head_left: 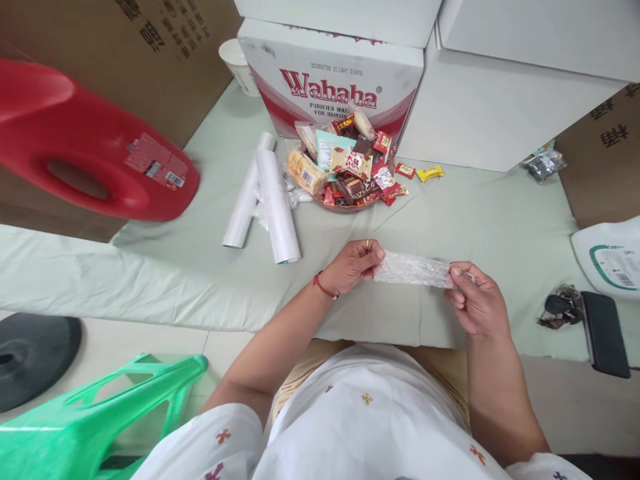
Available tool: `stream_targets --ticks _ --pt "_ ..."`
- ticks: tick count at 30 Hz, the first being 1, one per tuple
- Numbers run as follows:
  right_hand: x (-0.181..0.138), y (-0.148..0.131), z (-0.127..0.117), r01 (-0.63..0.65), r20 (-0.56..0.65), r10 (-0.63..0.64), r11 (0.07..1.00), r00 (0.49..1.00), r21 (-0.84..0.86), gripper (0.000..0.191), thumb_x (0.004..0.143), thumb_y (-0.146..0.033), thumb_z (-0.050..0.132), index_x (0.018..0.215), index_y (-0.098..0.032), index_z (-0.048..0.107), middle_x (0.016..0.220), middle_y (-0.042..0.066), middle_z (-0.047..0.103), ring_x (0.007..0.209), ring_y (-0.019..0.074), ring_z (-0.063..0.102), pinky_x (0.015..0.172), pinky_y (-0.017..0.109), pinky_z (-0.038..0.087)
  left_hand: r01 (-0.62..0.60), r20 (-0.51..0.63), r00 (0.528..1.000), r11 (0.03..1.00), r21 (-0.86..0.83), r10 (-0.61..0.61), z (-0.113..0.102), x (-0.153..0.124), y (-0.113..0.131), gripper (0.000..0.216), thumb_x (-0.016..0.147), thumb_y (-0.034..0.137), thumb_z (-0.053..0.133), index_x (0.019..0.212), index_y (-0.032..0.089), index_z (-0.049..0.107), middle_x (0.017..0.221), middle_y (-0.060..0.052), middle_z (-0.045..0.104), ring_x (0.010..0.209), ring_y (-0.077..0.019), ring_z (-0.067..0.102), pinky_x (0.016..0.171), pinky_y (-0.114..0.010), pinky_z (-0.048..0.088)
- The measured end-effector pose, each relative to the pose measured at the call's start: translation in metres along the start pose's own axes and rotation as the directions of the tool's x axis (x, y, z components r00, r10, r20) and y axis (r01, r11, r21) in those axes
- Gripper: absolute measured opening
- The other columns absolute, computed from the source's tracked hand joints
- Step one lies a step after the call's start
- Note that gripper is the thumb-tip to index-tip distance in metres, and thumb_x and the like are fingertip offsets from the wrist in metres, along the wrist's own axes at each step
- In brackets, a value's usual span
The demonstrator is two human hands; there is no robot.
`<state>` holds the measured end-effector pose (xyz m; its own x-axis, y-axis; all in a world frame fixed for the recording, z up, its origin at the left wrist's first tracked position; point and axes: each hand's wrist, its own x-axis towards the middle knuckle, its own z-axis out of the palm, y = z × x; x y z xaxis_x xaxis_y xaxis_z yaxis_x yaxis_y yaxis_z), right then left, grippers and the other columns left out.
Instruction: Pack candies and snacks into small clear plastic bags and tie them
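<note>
A strip of clear, crinkled plastic wrap (414, 269) is stretched between my two hands, just above the near part of the table. My left hand (356, 265) pinches its left end between thumb and fingers. At the other end, my right hand (477, 293) grips the strip with the thumb on top. Beyond my hands sits a bowl (350, 207) heaped with packaged snacks (350, 163). Left of the bowl lie two white rolls (280, 207), one partly across the other, with loose clear plastic (263, 215) by them.
A large red jug (100, 153) stands at the left. White boxes, one marked Wahaha (330, 80), line the back beside a paper cup (239, 67). Keys (560, 307), a black phone (606, 333) and a white bottle (610, 260) lie at right. A green stool (100, 413) is at lower left.
</note>
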<state>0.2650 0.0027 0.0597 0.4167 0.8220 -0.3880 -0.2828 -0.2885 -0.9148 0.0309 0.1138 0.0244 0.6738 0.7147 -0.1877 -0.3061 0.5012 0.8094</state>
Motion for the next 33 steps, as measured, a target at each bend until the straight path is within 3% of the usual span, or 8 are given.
stream_targets --ticks 10,14,17,19,23,28,31,33 --pt "0.005 -0.009 -0.024 -0.019 0.057 0.016 0.998 0.998 0.052 0.032 0.068 -0.043 0.091 0.08 -0.02 0.072 0.06 -0.006 0.051 0.04 0.0016 0.026 0.033 0.016 0.023 0.084 0.14 0.987 0.995 -0.056 -0.076 -0.007 -0.004 0.004 0.043 0.073 0.046 0.091 0.081 0.013 0.064 0.08 -0.003 0.067 0.06 -0.0061 0.056 0.052 -0.018 0.041" --pt "0.017 -0.002 -0.028 0.131 -0.086 -0.141 0.985 0.986 -0.112 0.031 0.07 -0.043 0.089 0.084 -0.02 0.073 0.077 0.0 0.062 0.05 0.0057 0.041 0.04 0.02 0.033 0.081 0.158 0.985 0.99 -0.113 -0.063 -0.008 -0.005 0.005 0.041 0.075 0.044 0.09 0.081 0.014 0.062 0.079 -0.002 0.064 0.059 -0.0061 0.056 0.051 -0.018 0.04" --pt "0.019 0.002 -0.024 0.317 -0.257 -0.464 0.833 0.848 -0.454 0.025 0.079 -0.041 0.08 0.091 -0.02 0.074 0.093 0.004 0.066 0.069 0.0119 0.055 0.056 0.024 0.046 0.069 0.123 0.991 0.988 -0.136 -0.052 -0.007 -0.005 0.007 0.041 0.074 0.042 0.09 0.081 0.015 0.061 0.08 -0.002 0.064 0.06 -0.0066 0.057 0.051 -0.018 0.039" --pt "0.013 0.001 -0.016 0.401 -0.251 -0.634 0.697 0.731 -0.595 0.021 0.086 -0.039 0.074 0.096 -0.021 0.074 0.099 0.005 0.067 0.078 0.0146 0.059 0.067 0.028 0.05 0.065 0.11 0.993 0.987 -0.145 -0.05 -0.007 -0.005 0.007 0.04 0.074 0.041 0.09 0.081 0.015 0.061 0.08 -0.002 0.063 0.061 -0.0068 0.057 0.051 -0.018 0.039" --pt "-0.008 -0.005 0.011 0.578 -0.015 -0.72 0.57 0.694 -0.583 0.016 0.093 -0.04 0.068 0.097 -0.026 0.074 0.096 0.005 0.068 0.087 0.0203 0.063 0.077 0.036 0.053 0.05 0.102 0.994 0.991 -0.127 -0.037 -0.006 -0.005 0.007 0.039 0.074 0.04 0.09 0.081 0.014 0.063 0.081 -0.002 0.064 0.063 -0.0072 0.058 0.055 -0.018 0.042" --pt "-0.016 -0.002 0.047 0.751 0.471 -0.601 0.39 0.646 -0.533 0.022 0.089 -0.04 0.076 0.11 -0.032 0.074 0.106 0.006 0.07 0.097 0.0244 0.062 0.086 0.042 0.053 0.024 0.094 0.995 0.995 -0.099 -0.015 -0.004 -0.005 0.007 0.039 0.072 0.042 0.091 0.079 0.014 0.064 0.081 -0.002 0.063 0.064 -0.0078 0.057 0.057 -0.019 0.044" --pt "-0.01 0.001 0.056 0.785 0.545 -0.578 0.331 0.607 -0.523 0.016 0.091 -0.035 0.074 0.107 -0.032 0.074 0.105 0.005 0.07 0.098 0.0235 0.059 0.087 0.042 0.051 0.027 0.104 0.994 0.995 -0.093 -0.017 -0.005 -0.005 0.007 0.038 0.073 0.042 0.09 0.079 0.014 0.065 0.081 -0.003 0.063 0.064 -0.008 0.057 0.057 -0.02 0.045" --pt "-0.007 -0.001 0.054 0.782 0.539 -0.574 0.365 0.616 -0.505 0.008 0.096 -0.031 0.068 0.102 -0.031 0.074 0.1 0.004 0.069 0.095 0.022 0.058 0.086 0.04 0.05 0.033 0.11 0.994 0.995 -0.094 -0.022 -0.007 -0.005 0.007 0.038 0.074 0.042 0.09 0.079 0.013 0.065 0.08 -0.003 0.063 0.063 -0.0078 0.056 0.055 -0.019 0.044"
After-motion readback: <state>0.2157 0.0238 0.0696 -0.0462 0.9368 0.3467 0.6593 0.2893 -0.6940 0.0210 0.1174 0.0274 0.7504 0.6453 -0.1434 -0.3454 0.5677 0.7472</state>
